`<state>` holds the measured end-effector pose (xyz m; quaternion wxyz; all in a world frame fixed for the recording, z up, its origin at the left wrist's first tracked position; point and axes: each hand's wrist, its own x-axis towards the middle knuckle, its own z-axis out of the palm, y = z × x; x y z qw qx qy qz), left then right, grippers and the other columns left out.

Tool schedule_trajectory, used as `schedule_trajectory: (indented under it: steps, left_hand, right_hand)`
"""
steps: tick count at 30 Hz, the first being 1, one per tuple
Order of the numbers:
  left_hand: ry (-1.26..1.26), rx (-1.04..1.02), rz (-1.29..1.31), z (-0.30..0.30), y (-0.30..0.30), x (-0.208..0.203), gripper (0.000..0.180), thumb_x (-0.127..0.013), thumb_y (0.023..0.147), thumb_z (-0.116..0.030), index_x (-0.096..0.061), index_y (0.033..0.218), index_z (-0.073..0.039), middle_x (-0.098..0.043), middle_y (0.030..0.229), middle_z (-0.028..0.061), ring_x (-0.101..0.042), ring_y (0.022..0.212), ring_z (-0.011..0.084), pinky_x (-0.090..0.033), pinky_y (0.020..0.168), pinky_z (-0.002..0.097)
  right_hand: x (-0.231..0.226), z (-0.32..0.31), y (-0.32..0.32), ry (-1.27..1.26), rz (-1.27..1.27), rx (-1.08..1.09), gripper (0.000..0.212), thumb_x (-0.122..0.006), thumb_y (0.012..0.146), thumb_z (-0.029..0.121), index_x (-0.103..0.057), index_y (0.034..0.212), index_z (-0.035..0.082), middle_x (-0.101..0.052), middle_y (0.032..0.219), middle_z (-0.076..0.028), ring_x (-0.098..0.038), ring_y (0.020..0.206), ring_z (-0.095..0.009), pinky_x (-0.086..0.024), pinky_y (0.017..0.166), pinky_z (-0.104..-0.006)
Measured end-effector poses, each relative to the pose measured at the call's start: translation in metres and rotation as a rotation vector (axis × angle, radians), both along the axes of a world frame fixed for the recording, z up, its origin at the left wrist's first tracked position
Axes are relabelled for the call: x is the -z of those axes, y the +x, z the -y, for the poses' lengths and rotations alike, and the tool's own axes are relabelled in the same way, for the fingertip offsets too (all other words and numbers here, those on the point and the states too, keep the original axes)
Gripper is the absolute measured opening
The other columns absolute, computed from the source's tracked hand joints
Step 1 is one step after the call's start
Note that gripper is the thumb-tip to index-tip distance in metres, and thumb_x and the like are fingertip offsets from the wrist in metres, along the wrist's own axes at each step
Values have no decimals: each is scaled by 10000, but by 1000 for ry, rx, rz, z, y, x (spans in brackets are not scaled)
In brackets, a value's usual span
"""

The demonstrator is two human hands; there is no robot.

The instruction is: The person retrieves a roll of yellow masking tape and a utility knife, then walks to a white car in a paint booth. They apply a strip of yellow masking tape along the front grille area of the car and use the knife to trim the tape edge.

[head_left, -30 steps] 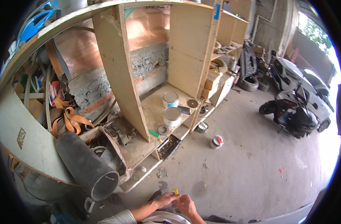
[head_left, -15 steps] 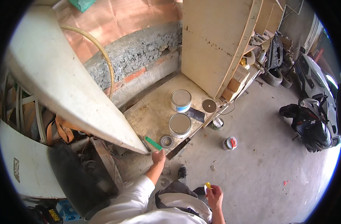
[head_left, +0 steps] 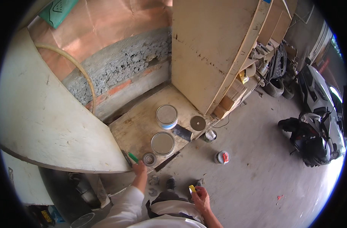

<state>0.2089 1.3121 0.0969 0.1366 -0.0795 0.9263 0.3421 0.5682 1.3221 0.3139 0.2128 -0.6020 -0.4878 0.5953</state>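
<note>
My left hand (head_left: 139,167) reaches to the left front corner of the low wooden platform. Its fingers close around the near end of a slim green strip (head_left: 133,157), whose kind I cannot make out. Just right of those fingers lies a round grey ring-shaped part (head_left: 149,159). A dark narrow bar (head_left: 126,159) lies left of the strip. Over the floor, my right hand (head_left: 201,199) is closed on a small yellow piece (head_left: 192,188) with a pale part below it; the kind is unclear. Two round lidded cans (head_left: 163,143) stand behind the ring.
A dark curved sheet (head_left: 182,133) and a flat disc (head_left: 198,123) lie right of the cans. An open tin (head_left: 210,136) and a tin with something red on top (head_left: 222,157) stand on the floor. A large cream panel (head_left: 55,114) rises at left; a motorbike (head_left: 314,140) stands far right.
My view has turned, shifting the scene left and down. My left hand has slid forward over the green strip's near end, so less of it shows. My right hand still holds the yellow piece.
</note>
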Motion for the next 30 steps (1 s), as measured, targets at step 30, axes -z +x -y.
schedule_trajectory:
  steps: [30]
  left_hand:
    - [218, 1933, -197, -91, 227, -345, 226, -612, 905, -163, -649, 1112, -79, -644, 1016, 154, -632, 941, 368, -512, 786, 423]
  right_hand:
    - [-69, -123, 112, 405, 32, -774, 344, -607, 920, 371, -683, 935, 36, -660, 834, -230, -628, 721, -365, -480, 656, -468]
